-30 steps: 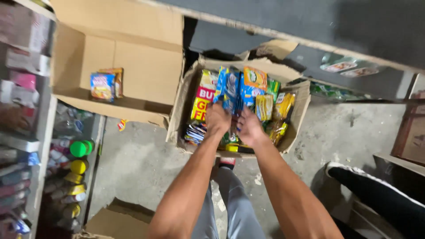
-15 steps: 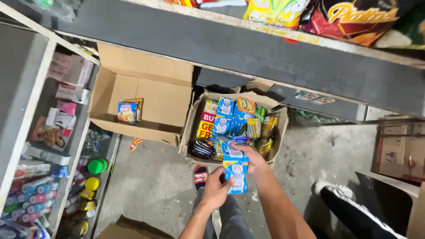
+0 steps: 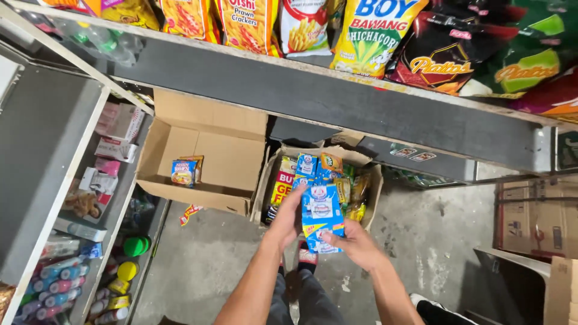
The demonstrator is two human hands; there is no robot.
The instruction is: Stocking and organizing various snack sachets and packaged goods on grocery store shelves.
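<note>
Dark shelf [image 3: 337, 102] runs across the top, snack bags [image 3: 367, 30] lined along it. Left side, grey rack [image 3: 54, 180] with small boxes and bottles, green and yellow caps low down. Concrete floor [image 3: 205, 265] below.

Two cartons on the floor. Left carton [image 3: 205, 156] open, nearly bare, one small yellow packet [image 3: 183, 172] inside near its left wall. Right carton [image 3: 361, 198] open, packed with mixed sachets and packets, mostly yellow and blue. Another brown carton [image 3: 533, 219] at far right, well apart. A stray wrapper [image 3: 190, 213] lies on the floor just in front of the left carton.

Blue pack [image 3: 322, 218], blue and white with a red and yellow patch, is held up between both hands, above the near edge of the right carton and overlapping it in view. It hangs roughly upright, long side vertical.

Left hand [image 3: 288, 216] grips the pack's left edge, fingers curled round it, thumb side toward the camera. Right hand [image 3: 355, 244] cups the pack from below and right, fingers bent under the bottom corner. Both hands closed on the pack, touching it on opposite sides, close together.

Forearms come up from the bottom of the frame. Grey trousers and a red-and-dark sandal [image 3: 307, 256] show beneath the hands. A dark shoe [image 3: 439, 310] sits at the lower right.
</note>
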